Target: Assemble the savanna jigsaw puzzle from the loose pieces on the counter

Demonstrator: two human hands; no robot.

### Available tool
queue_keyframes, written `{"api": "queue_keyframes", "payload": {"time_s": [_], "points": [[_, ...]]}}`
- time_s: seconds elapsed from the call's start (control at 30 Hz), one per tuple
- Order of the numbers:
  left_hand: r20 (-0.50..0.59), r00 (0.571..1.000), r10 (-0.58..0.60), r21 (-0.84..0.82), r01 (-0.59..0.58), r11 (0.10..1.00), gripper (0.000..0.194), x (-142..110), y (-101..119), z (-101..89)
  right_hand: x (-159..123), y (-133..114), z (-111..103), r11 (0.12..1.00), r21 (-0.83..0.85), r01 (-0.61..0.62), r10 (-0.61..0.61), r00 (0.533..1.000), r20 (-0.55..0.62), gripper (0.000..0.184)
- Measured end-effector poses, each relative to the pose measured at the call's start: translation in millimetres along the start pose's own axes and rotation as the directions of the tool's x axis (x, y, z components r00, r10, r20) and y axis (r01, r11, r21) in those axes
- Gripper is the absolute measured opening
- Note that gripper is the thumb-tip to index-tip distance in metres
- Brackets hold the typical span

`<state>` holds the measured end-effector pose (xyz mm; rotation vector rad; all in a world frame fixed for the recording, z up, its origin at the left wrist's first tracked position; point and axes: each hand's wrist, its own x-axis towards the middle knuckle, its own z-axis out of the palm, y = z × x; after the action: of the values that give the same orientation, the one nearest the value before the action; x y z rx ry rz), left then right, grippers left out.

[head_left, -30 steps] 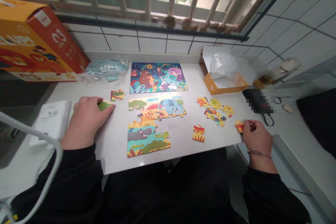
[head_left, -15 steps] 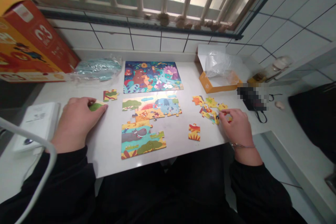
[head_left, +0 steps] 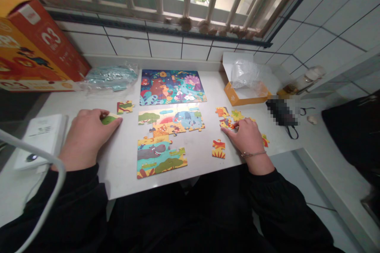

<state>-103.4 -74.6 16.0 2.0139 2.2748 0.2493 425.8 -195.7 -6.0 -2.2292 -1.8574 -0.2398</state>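
Note:
My left hand (head_left: 86,136) lies on the white table (head_left: 124,166), fingers curled over a green puzzle piece (head_left: 107,119). My right hand (head_left: 245,136) rests on the pile of loose yellow puzzle pieces (head_left: 230,116), fingertips pinching at one piece. Between my hands lies a partly joined puzzle: an elephant section (head_left: 175,120) above a hippo and crocodile section (head_left: 160,160). A finished dark blue jungle puzzle (head_left: 172,87) lies behind it. One red and yellow piece (head_left: 219,149) sits alone near my right hand, and another loose piece (head_left: 124,106) lies near my left.
An orange puzzle box (head_left: 35,51) leans at the back left, with a plastic bag of teal pieces (head_left: 111,77) beside it. An open orange box holding a clear bag (head_left: 245,87) stands back right. A white device (head_left: 41,134) lies left. Dark pouch (head_left: 280,112) at right.
My right hand moved left from the table's right edge onto the pile of loose pieces. My left hand stayed on the green piece. The view shifted slightly.

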Motion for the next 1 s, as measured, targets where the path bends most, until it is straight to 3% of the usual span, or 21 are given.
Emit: {"api": "queue_keyframes", "payload": {"time_s": [0.1,0.23,0.4,0.5,0.67,0.8,1.0], "points": [[0.007,1.000,-0.004,-0.004,0.004,1.000,0.082,-1,2,-1.8,1,-14,-4,1.000,-0.023,0.016,-0.016,1.000,0.020,0.064],[-0.004,1.000,0.001,-0.002,-0.001,1.000,0.080,-2,4,-2.7,6,-14,-14,0.997,0.079,0.025,-0.033,0.995,0.098,0.068],[0.009,1.000,0.014,0.014,-0.014,1.000,0.081,0,0,0.3,13,28,-34,0.992,0.069,-0.103,0.096,0.990,0.100,0.039],[0.012,1.000,0.020,0.016,-0.020,1.000,0.081,2,-2,1.8,8,60,-43,0.994,0.072,-0.080,0.068,0.987,0.147,0.028],[-0.001,1.000,0.030,0.006,-0.030,1.000,0.081,1,-3,2.2,-11,76,-40,0.981,0.186,0.057,-0.099,0.971,0.220,0.041],[-0.014,1.000,0.017,-0.003,-0.017,1.000,0.081,0,-2,1.3,-21,68,-31,0.967,0.253,-0.008,-0.060,0.964,0.259,0.053],[-0.006,0.999,0.035,0.009,-0.035,0.999,0.081,1,-2,0.8,-21,67,-28,0.939,0.341,-0.044,-0.049,0.964,0.260,0.053]]}}
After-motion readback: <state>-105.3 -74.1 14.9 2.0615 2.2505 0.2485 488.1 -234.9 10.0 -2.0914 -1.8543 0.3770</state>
